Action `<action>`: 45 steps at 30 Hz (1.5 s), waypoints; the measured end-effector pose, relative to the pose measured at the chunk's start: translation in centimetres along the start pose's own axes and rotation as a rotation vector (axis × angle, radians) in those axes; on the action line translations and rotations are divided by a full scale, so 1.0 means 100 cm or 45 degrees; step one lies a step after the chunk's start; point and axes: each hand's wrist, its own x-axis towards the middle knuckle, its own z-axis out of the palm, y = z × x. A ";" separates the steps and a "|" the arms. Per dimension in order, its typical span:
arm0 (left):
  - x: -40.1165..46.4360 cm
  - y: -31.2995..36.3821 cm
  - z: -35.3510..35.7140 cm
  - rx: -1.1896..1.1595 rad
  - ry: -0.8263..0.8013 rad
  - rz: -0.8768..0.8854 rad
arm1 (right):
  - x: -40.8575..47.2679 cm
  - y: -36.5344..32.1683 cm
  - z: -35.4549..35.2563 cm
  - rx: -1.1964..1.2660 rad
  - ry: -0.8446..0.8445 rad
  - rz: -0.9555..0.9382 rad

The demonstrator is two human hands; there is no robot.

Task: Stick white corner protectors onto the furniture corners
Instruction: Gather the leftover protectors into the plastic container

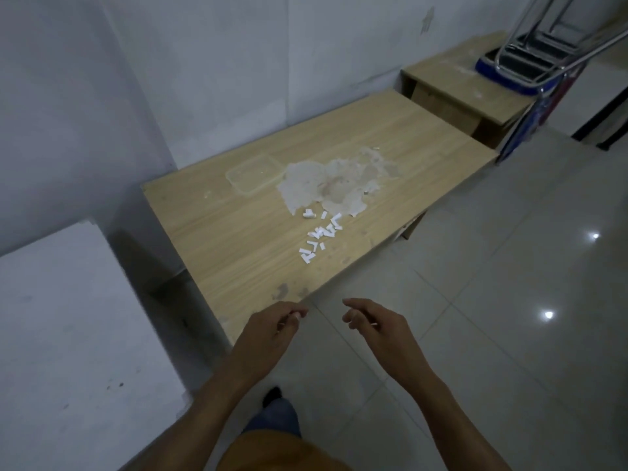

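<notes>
A light wooden table stands against the wall, its near corner just in front of my hands. Several small white corner protectors lie scattered on its top near the front edge. My left hand hovers at the near corner and pinches a small white piece at its fingertips. My right hand is over the floor to the right of that corner, fingers curled, with a thin white sliver showing by them; what it is I cannot tell.
A clear plastic lid or tray and torn whitish paper lie mid-table. A lower wooden cabinet stands at the far right with a blue stool and metal legs on it. A white block is at left. Tiled floor lies to the right.
</notes>
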 end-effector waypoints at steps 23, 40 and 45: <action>0.188 -0.098 0.039 0.097 -0.079 -0.500 | 0.205 0.058 -0.011 -0.019 -0.185 0.330; 0.272 -0.111 0.087 0.476 0.062 -0.726 | 0.350 0.093 -0.052 -0.289 -0.701 0.228; 0.280 -0.097 0.103 0.607 0.162 -0.776 | 0.403 0.101 -0.054 -0.484 -0.904 0.041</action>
